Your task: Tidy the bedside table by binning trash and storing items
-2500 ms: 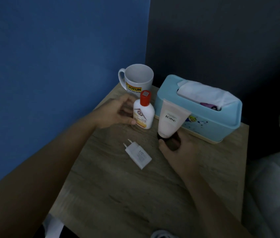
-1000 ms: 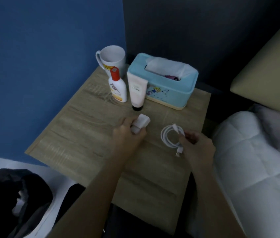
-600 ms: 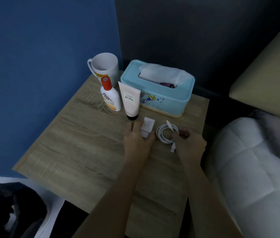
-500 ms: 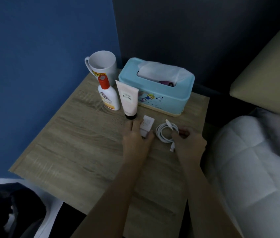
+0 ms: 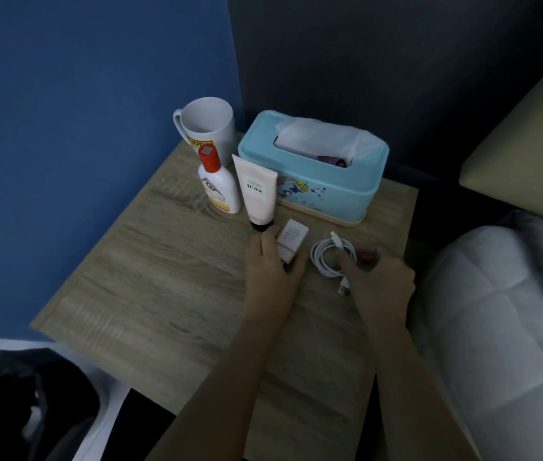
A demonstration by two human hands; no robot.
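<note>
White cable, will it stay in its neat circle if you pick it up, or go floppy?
The coiled white cable probably flops: its loops lie loose, with no tie showing. It looks thin, so likely light. Its plug end sticks out and may dangle.

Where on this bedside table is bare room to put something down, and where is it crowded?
Bare: the wide wood of the table left of the left hand, in front of the bottle. Crowded: the back row (mug, tube, tissue box) and around charger and cable.
</note>
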